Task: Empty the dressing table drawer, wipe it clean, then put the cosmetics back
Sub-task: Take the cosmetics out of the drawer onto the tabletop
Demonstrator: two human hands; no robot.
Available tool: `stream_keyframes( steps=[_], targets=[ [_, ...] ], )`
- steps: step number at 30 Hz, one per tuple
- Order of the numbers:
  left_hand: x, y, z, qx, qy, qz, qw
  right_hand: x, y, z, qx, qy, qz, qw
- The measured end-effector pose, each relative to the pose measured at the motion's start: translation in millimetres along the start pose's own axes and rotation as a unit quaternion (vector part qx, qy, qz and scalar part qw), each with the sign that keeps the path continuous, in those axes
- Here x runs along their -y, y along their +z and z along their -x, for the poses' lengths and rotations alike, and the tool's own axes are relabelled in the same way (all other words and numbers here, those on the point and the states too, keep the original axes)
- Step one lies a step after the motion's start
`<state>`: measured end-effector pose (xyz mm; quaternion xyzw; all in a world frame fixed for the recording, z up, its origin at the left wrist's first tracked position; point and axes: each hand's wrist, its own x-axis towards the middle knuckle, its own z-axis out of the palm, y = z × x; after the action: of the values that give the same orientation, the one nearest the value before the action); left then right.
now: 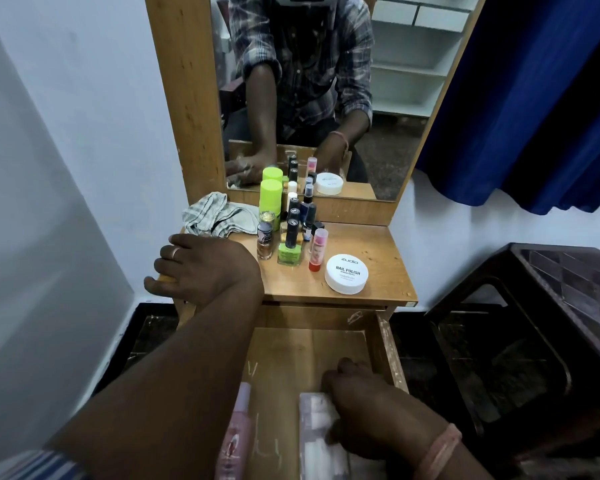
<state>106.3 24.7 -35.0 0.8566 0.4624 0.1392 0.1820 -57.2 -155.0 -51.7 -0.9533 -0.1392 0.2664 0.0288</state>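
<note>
Drawer (312, 344) stands pulled out below the desk (371, 251), its wooden floor mostly bare — two things are left in it, both at the near end. A clear packet (317, 434) lies under the right hand (368, 407), its long axis running front to back along the drawer; a pink bottle (234, 434) lies parallel to it toward the drawer's left wall, partly hidden by the left forearm. The right hand is down in the drawer with fingers curled onto the packet's right edge, and it looks to be gripping it. The left hand (201, 268) is well away from the drawer, fingers spread and relaxed over the desk's left front corner, holding nothing.

So the right hand is the nearer one for both remaining items; the bottle lies to its left, across the packet.

On the desk above the drawer: one crumpled cloth (215, 214) at the back left, one white tub (346, 274) marked nail polish at the front right, one green-capped can (271, 197), one pink tube (317, 249), and a tight cluster of small bottles (293, 233) — too crowded to count exactly.
</note>
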Motion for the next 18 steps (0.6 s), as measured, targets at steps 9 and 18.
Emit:
stream_keyframes(
  steps=[9, 18],
  targets=[
    [-0.6, -1.5, 2.0, 0.009, -0.003, 0.002, 1.0, -19.6, -52.6, 41.6, -0.027, -0.038, -0.271, 0.962],
    [-0.8, -3.0, 1.8, 0.009, -0.008, -0.007, 1.0, -64.2, -128.2, 32.9, -0.278, 0.04, -0.845, 0.454]
  ],
)
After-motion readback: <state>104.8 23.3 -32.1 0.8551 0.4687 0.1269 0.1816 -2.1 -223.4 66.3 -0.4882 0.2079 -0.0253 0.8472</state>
